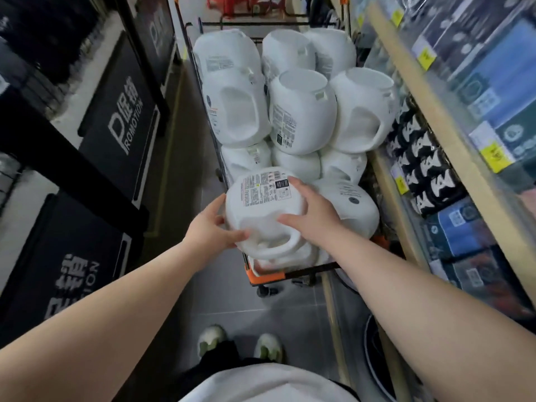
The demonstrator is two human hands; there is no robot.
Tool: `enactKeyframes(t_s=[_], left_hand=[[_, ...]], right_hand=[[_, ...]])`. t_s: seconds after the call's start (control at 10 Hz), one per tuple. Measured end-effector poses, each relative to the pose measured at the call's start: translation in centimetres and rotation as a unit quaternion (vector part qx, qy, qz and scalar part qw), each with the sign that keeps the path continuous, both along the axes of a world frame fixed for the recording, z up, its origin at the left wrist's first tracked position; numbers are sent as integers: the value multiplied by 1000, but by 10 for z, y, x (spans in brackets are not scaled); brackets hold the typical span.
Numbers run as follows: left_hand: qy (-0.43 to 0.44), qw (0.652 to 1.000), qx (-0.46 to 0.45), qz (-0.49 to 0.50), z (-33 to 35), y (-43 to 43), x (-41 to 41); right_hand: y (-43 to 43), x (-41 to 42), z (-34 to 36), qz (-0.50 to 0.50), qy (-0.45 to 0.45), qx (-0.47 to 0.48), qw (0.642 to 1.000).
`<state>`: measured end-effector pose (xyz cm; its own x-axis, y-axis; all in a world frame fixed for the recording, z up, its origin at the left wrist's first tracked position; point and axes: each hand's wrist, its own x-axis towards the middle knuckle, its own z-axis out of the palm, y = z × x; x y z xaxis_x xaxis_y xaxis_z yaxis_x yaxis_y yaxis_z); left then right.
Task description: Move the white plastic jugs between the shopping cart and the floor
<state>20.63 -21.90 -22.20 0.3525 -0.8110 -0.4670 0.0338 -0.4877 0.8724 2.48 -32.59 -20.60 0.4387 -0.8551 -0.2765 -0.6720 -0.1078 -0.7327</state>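
The person wears a pale grey-white fabric top (269, 384), seen from above at the bottom edge, with black trousers (216, 362) below it. On the feet are white trainers (268, 346) with pale green tongues. Both forearms are bare down to the left hand (214, 227) and right hand (309, 214).

I am standing in a narrow shop aisle. On my right runs a wooden shelf (435, 126) stacked with wrapped, packaged goods (461, 227), and yellow price tags (493, 155) are fixed along its edges. On my left, black boards (121, 123) carry the printed word "PROMOTION" in white. In front of me a wire shopping cart (266, 276) with orange corners stands on the grey tiled floor (232, 300), piled with identical white plastic jugs (301, 111) bearing printed labels and barcodes.
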Motion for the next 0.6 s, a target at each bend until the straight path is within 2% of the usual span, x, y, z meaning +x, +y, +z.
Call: enactKeyframes(t_s=[0.1, 0.3, 0.5, 0.6], left_hand=[[-78, 994, 42, -62, -10, 2, 6], [-199, 967, 71, -141, -19, -8, 18], [-259, 952, 46, -155, -13, -15, 29], [-293, 941, -2, -169, -3, -19, 33]], right_hand=[[-3, 3, -8, 46, 68, -18, 996], [-9, 6, -10, 58, 62, -4, 996], [7, 12, -1, 1, 25, 1, 1000], [22, 12, 9, -72, -6, -12, 997]])
